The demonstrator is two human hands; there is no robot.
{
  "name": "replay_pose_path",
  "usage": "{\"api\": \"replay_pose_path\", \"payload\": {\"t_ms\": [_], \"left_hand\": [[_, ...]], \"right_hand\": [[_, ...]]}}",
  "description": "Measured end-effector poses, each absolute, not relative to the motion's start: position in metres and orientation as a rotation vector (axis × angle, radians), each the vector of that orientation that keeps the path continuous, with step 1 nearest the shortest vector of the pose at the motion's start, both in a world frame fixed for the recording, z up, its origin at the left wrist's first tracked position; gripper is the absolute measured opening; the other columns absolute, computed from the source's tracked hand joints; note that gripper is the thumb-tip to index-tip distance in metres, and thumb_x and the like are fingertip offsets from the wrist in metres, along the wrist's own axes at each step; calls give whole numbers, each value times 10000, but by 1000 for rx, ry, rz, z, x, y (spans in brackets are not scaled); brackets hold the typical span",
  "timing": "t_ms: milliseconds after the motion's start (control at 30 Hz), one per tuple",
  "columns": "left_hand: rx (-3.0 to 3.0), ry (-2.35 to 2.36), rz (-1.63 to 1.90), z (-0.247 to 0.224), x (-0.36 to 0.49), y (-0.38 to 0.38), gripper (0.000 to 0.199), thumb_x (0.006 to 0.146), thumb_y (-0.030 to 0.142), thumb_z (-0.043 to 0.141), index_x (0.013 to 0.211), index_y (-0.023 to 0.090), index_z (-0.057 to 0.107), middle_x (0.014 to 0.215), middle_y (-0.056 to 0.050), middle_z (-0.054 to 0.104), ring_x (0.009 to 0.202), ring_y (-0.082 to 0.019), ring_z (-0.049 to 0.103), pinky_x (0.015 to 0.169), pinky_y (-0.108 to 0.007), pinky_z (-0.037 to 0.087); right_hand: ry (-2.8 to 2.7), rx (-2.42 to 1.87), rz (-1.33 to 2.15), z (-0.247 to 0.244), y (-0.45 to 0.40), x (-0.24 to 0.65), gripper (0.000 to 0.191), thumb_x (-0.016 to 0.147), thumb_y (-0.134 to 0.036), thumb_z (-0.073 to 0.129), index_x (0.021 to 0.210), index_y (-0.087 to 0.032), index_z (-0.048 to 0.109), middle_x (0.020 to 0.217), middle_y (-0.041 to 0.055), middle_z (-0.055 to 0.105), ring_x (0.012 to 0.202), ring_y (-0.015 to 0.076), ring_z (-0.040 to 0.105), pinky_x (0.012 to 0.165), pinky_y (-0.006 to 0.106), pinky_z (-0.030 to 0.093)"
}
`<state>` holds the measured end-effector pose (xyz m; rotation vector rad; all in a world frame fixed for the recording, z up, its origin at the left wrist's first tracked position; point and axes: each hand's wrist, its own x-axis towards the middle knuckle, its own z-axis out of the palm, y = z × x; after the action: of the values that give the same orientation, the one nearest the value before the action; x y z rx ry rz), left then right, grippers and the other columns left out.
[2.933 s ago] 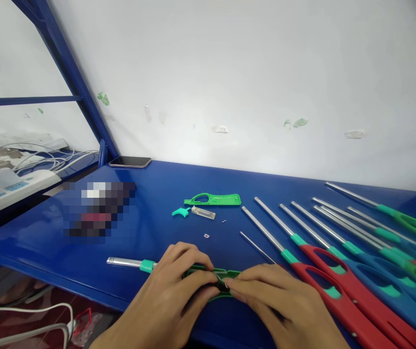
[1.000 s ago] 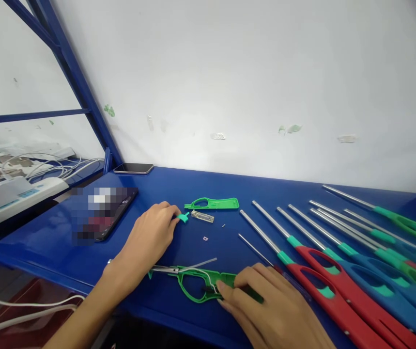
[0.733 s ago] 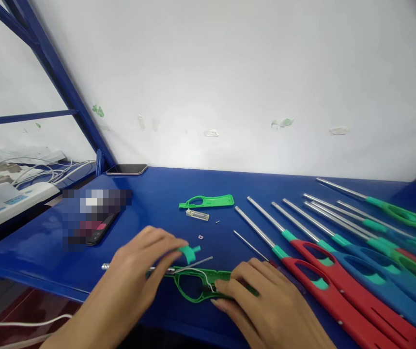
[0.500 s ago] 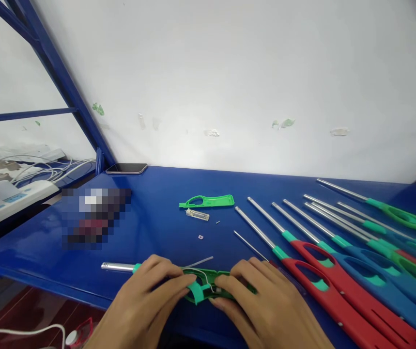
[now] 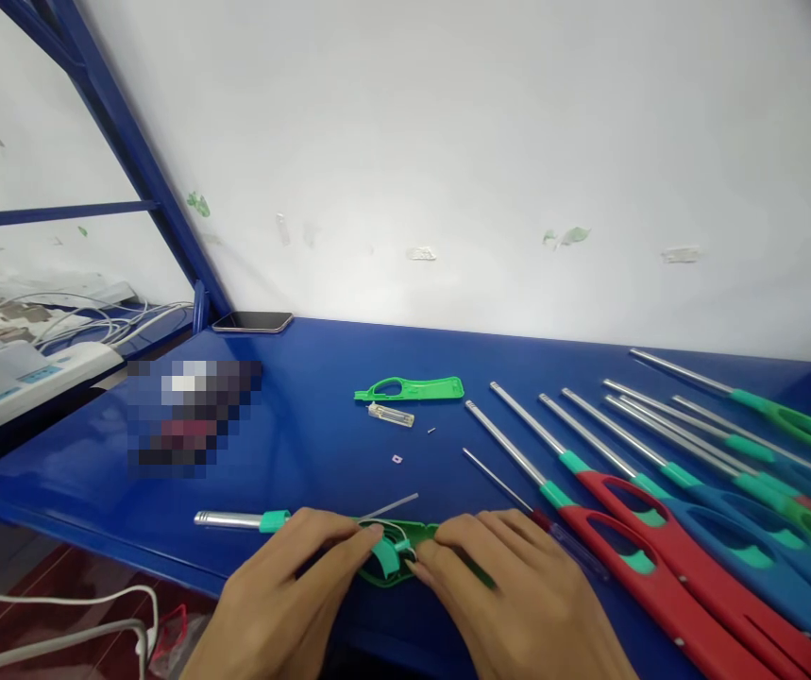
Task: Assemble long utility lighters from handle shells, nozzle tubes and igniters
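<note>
At the table's front edge lies an opened green lighter body (image 5: 415, 531), its metal tube (image 5: 228, 519) pointing left. My left hand (image 5: 298, 586) is closed on its left part, fingertips at the teal trigger (image 5: 386, 559). My right hand (image 5: 511, 586) grips the right part, thumb and finger pinched beside the trigger and a thin white wire. A thin clear tube (image 5: 395, 506) sticks out behind the body. Farther back are a green half shell (image 5: 419, 388), a clear fuel tank (image 5: 391, 415), a tiny pin (image 5: 431, 431) and a small pale piece (image 5: 397, 459).
Several long lighters with red (image 5: 660, 567), blue and green handles lie on the right, beside a screwdriver (image 5: 497, 480). A phone (image 5: 253, 322) is at the back left. A power strip (image 5: 37, 382) and cables are at the far left.
The view has shifted slightly. My right fingertips have moved a little left, closer to the teal trigger, and the white wire now lies in a tighter loop near it.
</note>
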<state>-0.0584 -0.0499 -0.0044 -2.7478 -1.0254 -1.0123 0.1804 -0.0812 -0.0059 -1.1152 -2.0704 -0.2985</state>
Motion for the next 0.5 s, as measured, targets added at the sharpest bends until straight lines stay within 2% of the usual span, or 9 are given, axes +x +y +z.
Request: {"api": "replay_pose_path", "payload": {"t_ms": [200, 367, 500], "left_hand": [[-2812, -1010, -1030, -7, -57, -50, 320, 1100, 76, 465, 1260, 211, 708, 1088, -39, 760, 943, -126, 747, 902, -213, 614], [-2801, -1033, -1107, -4, -52, -52, 308, 1103, 84, 475, 1251, 200, 719, 1057, -44, 751, 917, -124, 743, 882, -205, 611], [-2772, -1044, -1152, -3, -50, -51, 292, 1106, 98, 488, 1236, 204, 727, 1045, -32, 764, 911, -111, 751, 891, -183, 607]], "right_hand": [[-2071, -1106, -356, -5, -81, 181, 413, 1087, -60, 392, 930, -226, 736, 804, -20, 753, 664, 127, 693, 665, 287, 444], [-2071, -1092, -364, -5, -81, 181, 404, 1086, -59, 402, 952, -217, 748, 817, -13, 768, 680, 130, 712, 671, 281, 464], [-2054, -1062, -336, -2, -79, 181, 368, 1089, -85, 442, 913, -214, 738, 803, -18, 754, 623, 114, 677, 630, 270, 460]]}}
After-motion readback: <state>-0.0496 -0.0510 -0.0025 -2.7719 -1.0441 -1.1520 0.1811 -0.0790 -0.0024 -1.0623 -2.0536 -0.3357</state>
